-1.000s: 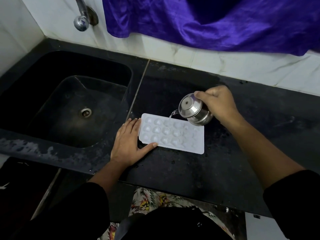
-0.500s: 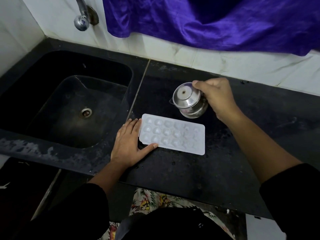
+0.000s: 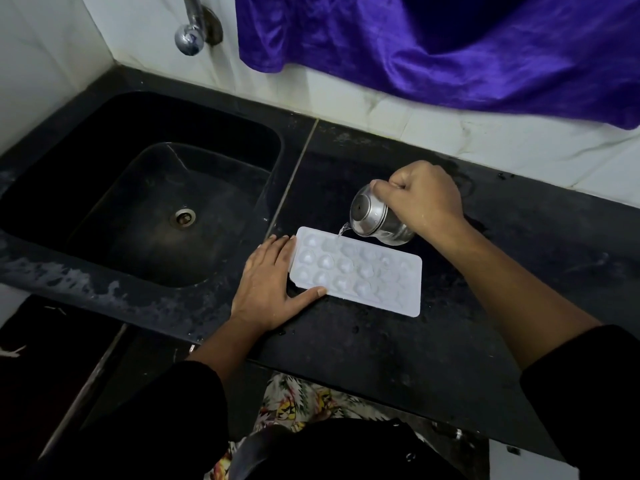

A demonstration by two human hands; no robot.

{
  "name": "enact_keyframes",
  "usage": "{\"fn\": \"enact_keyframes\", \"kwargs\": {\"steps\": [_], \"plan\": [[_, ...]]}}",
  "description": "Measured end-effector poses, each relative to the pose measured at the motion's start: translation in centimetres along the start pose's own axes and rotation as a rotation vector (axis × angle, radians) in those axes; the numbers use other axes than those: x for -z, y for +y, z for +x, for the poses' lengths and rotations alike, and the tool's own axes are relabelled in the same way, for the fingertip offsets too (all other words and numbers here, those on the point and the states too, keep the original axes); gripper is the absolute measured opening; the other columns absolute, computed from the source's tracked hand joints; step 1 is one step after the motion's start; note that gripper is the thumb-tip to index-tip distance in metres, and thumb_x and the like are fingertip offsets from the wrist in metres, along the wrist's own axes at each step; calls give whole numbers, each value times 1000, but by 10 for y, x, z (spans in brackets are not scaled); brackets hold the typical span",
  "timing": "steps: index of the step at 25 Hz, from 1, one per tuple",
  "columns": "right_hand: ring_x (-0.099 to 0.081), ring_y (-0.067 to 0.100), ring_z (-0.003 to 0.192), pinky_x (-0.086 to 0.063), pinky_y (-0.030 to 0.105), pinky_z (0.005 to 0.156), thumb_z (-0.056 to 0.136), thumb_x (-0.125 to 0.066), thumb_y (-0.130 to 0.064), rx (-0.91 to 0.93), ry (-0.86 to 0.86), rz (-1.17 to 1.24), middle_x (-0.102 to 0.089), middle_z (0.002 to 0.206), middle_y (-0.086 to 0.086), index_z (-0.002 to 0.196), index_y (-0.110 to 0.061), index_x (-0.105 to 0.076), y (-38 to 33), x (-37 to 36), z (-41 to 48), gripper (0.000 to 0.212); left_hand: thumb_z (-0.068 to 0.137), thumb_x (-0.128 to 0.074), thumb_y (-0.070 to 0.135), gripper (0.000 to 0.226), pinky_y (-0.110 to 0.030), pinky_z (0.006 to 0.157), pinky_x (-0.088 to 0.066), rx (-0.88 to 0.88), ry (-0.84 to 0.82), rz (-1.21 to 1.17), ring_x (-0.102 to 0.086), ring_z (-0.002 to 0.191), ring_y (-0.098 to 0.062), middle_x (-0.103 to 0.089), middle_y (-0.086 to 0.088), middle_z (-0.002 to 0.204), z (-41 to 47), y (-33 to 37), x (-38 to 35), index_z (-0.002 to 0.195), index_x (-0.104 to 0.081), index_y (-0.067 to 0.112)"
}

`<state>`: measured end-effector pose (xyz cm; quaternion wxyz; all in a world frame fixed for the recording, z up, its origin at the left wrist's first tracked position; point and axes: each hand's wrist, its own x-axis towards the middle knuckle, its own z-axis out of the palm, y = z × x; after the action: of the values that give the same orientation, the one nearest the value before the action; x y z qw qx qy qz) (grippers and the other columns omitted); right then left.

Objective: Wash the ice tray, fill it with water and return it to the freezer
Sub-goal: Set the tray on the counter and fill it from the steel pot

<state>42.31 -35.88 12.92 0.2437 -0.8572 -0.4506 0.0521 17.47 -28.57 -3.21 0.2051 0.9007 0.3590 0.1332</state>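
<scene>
While your right hand (image 3: 426, 199) tips a small steel pot (image 3: 374, 216) over the far edge of the white ice tray (image 3: 356, 271), a thin stream of water (image 3: 343, 231) falls from the pot's lower rim into the back row, near the tray's left end. Fingers & thumb of that hand are curled round the pot's body.

Your left hand (image 3: 266, 289) lies flat on the black counter (image 3: 381, 358) at the tray's left end. Its fingers are straight along the short edge, w/ the thumb stretched along the near long edge, touching it.

The tray sits flat on the counter, just right of the sink (image 3: 207, 140), long side running left to right. Three rows of rounded cups show.

The sink is black, w/ a metal drain (image 3: 182, 217) in its floor. A chrome tap (image 3: 189, 39) sticks out of the white wall above it. A purple cloth (image 3: 450, 46) hangs over the wall, top right. Dark sleeves cover both upper forearms.
</scene>
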Motion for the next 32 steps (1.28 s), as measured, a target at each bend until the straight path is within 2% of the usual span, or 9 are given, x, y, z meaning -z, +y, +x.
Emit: {"fn": "enact_keyframes", "kwargs": {"steps": [3,6,8,13,18,21,25,29,32], "plan": [[-36,10,40,-32,29,52,89,-73,-38,-101,-23,271,-38,41,-9,44,-15,-47,13,5,3,57,82,-47,90,109,-45,129,-17,-3,-1,1,-21,157,-21,-34,-3,166,0,0,1,161,-31,16],[-43,14,48,-35,27,56,88,-78,-31,-240,-6,649,-47,52,3,53,-7,-56,19,12,0,48,82,-47,90,109,-45,129,-18,-2,0,2,-21,157,-21,-34,-3,166,0,0,1,161,-30,16],[-39,8,42,-32,21,47,91,-76,-26,-345,3,828,-44,48,-3,48,-17,-54,22,16,-3,49,83,-48,89,109,-46,129,-18,-3,1,7,-21,157,-21,-34,-3,166,0,0,0,161,-30,16],[-25,9,41,-18,23,41,94,-72,-27,-384,20,1033,-34,46,-7,58,-22,-51,18,21,-2,42,83,-48,88,108,-45,128,-17,-8,5,7,-22,157,-21,-34,-4,166,0,0,0,161,-31,16],[-44,14,49,-36,26,54,90,-77,-28,-194,16,748,-49,53,5,62,1,-59,-1,9,11,44,82,-47,89,109,-45,129,-17,-4,7,9,-22,157,-21,-34,-4,166,0,0,0,161,-31,16],[-40,16,45,-36,33,54,87,-74,-37,-76,-31,394,-42,45,-2,48,-13,-50,-10,-3,16,52,82,-47,90,109,-44,129,-17,-6,5,8,-21,157,-21,-34,-3,166,1,0,0,162,-30,16],[-46,18,45,-29,29,49,90,-67,-40,26,-42,10,-44,45,-1,51,-9,-49,-29,-11,14,53,83,-48,90,110,-45,129,-17,-7,5,15,-20,158,-20,-33,-3,167,1,-1,-1,162,-30,16],[-50,22,48,-27,30,49,90,-64,-40,89,-37,-114,-46,47,1,52,-10,-47,-37,-14,15,51,83,-46,91,110,-46,129,-18,-8,8,16,-21,158,-21,-34,-3,167,1,-1,-2,162,-30,16],[-45,17,44,-28,29,49,90,-66,-39,59,-33,-65,-43,44,-2,50,-10,-48,-34,-11,16,52,82,-45,91,111,-45,129,-17,-8,5,16,-21,158,-21,-34,-3,167,0,0,-1,162,-30,15]]}}
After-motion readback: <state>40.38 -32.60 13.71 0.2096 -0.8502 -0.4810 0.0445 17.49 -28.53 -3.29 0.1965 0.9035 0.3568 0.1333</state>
